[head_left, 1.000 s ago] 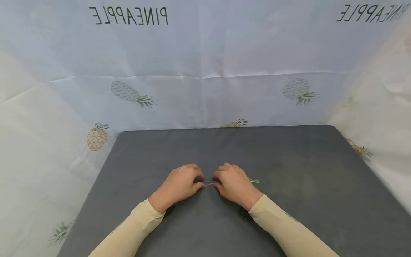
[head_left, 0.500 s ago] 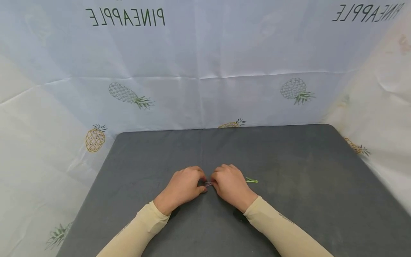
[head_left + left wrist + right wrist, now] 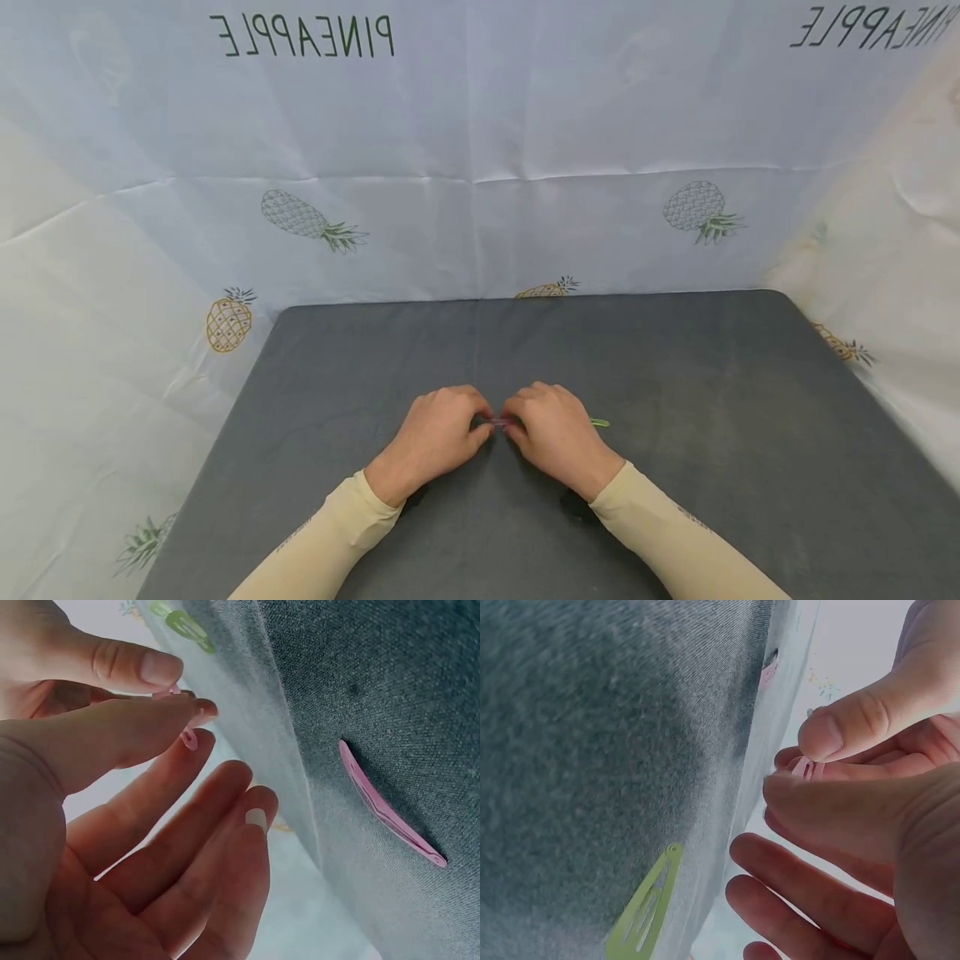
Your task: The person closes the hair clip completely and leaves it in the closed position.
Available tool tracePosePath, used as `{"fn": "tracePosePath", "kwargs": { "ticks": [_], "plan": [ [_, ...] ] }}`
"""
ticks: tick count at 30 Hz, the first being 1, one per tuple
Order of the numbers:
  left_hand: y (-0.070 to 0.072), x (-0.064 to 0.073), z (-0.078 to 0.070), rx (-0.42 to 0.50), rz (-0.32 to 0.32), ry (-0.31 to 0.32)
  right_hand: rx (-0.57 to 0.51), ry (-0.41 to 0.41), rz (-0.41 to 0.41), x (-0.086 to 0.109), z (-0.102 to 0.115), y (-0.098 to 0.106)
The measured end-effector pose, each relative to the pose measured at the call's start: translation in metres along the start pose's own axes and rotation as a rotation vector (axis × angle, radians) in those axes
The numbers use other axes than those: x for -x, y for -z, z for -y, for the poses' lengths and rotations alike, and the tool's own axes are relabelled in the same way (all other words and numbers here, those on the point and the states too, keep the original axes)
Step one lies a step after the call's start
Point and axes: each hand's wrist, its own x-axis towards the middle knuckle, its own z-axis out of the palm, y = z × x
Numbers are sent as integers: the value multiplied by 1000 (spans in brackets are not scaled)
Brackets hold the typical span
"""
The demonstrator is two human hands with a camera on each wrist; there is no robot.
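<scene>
Between my two hands is a small pink snap hair clip (image 3: 808, 769), mostly hidden by fingertips. My left hand (image 3: 442, 429) pinches one end between thumb and fingers. From the other side, my right hand (image 3: 557, 429) pinches it too, thumb towards the body. In the left wrist view, the lower fingers of the left hand (image 3: 172, 847) are spread loosely beneath the clip. A second pink hair clip (image 3: 391, 810) lies on the grey table below the left hand, hidden in the head view. Just right of the right hand, a green hair clip (image 3: 645, 907) lies flat.
The grey cloth-covered table (image 3: 675, 367) stretches wide around both hands. White curtains with pineapple prints (image 3: 405, 233) enclose its back and sides. Dark wrist-worn pieces (image 3: 576, 505) show under the forearms.
The left hand has moved slightly right, closing the gap to the right hand. The pink hair clip's two strands, seen spread apart earlier, now look like one thin line.
</scene>
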Motion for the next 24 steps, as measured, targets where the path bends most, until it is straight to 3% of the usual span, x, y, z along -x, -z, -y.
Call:
{"fn": "tracePosePath", "kwargs": {
  "ticks": [24],
  "plan": [
    [2, -2, -4, 47, -2, -34, -10, 41, -22, 2, -6, 6]
  ]
}}
